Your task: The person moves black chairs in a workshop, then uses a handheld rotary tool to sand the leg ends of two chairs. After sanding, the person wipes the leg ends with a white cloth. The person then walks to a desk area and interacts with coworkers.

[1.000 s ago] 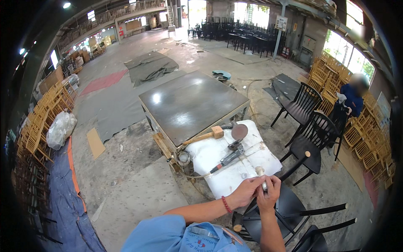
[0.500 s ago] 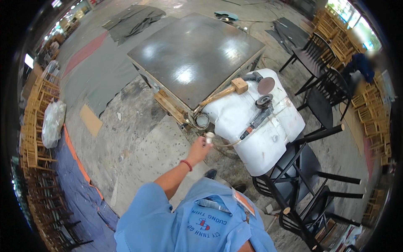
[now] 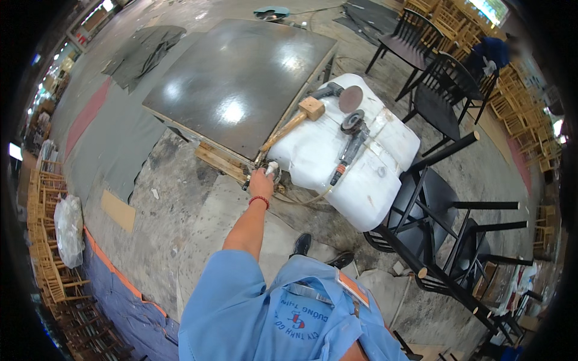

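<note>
My left hand point(image 3: 260, 183) is closed on a small whitish object point(image 3: 273, 166), whose kind I cannot make out. It is at the near corner of a low table with a dark, shiny top point(image 3: 235, 84). Just beside my fingers hangs a round ring-like holder point(image 3: 277, 175), partly hidden by the hand. A wooden mallet point(image 3: 310, 108) lies close by, its handle reaching toward that corner. My right hand is out of view.
Right of the table, a white padded surface point(image 3: 367, 198) carries a grinder point(image 3: 354, 150) and a sander with a reddish-brown disc point(image 3: 350, 99). A hose point(image 3: 310, 200) loops beneath. Tipped black chairs point(image 3: 427, 198) lie at right; upright ones point(image 3: 442, 102) stand beyond. A plastic bag point(image 3: 68, 231) sits far left.
My left hand has moved forward with the whitish object, from open space in front of the table to its near corner. The view has turned, shifting the table leftward.
</note>
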A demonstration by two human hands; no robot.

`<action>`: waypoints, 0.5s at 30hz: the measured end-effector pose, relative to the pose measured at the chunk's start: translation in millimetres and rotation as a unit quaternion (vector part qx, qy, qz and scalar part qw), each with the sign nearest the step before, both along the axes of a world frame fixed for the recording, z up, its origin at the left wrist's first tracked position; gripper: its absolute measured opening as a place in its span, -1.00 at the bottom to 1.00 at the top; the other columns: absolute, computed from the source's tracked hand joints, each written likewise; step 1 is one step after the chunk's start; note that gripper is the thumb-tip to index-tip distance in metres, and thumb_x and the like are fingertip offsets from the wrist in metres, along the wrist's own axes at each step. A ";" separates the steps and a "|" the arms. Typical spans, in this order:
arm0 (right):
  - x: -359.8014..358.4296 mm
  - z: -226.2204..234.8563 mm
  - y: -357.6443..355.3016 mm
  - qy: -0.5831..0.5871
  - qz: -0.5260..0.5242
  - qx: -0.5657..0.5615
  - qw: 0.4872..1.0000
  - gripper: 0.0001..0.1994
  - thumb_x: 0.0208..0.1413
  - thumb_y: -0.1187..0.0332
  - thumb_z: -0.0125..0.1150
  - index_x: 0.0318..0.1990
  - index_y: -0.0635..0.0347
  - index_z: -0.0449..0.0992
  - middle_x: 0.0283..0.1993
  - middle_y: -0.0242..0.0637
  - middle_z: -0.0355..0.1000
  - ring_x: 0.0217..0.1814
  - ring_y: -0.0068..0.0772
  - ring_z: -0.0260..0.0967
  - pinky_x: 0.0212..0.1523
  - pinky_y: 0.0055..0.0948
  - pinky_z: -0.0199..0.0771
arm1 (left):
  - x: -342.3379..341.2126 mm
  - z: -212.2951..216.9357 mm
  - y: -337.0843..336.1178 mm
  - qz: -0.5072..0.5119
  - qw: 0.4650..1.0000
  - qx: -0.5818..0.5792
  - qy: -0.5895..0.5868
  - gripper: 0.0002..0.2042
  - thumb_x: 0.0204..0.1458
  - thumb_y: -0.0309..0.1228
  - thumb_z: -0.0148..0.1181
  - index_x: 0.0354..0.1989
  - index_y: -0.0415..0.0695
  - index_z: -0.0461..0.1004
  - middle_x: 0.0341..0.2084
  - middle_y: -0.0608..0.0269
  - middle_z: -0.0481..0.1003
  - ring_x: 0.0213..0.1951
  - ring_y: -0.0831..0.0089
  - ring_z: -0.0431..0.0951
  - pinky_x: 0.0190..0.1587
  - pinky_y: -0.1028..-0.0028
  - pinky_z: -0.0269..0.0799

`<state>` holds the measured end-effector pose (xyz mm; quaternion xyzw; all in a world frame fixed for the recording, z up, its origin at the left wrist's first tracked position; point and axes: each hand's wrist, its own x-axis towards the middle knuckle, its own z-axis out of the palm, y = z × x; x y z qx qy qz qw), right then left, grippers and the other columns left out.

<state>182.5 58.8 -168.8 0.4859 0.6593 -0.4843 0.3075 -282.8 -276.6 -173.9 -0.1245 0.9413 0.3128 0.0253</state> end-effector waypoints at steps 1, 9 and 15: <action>0.9 -1.2 -1.5 0.001 0.003 -0.004 1.000 -0.64 0.17 0.21 0.08 0.02 0.22 0.54 -0.15 -0.09 0.45 -0.11 -0.23 0.42 -0.10 -0.33 0.41 | -1.5 -2.2 0.1 0.000 1.000 0.002 -0.028 -0.63 0.06 -0.25 0.28 -0.06 -0.27 0.52 -0.06 -0.13 0.49 -0.01 -0.03 0.50 0.06 0.16 0.40; 44.4 -21.8 -8.6 0.027 0.021 -0.003 0.999 -0.60 0.15 0.17 0.08 0.03 0.20 0.57 0.01 0.02 0.52 0.03 -0.13 0.50 0.05 -0.29 0.45 | 7.1 10.2 11.4 0.000 0.999 0.038 -0.033 -0.47 0.05 -0.18 0.32 0.10 -0.31 0.42 -0.01 -0.14 0.46 0.01 -0.04 0.46 0.12 0.15 0.35; 132.2 -36.0 -10.7 0.013 0.020 0.022 0.999 -0.62 0.19 0.09 0.00 -0.02 0.05 0.62 -0.01 -0.09 0.56 0.01 -0.06 0.49 0.09 -0.23 0.43 | 55.7 64.6 46.4 -0.025 0.992 -0.117 -0.027 -0.55 0.02 -0.18 0.33 -0.23 -0.43 0.45 -0.32 -0.16 0.56 -0.32 -0.06 0.55 -0.21 0.09 0.45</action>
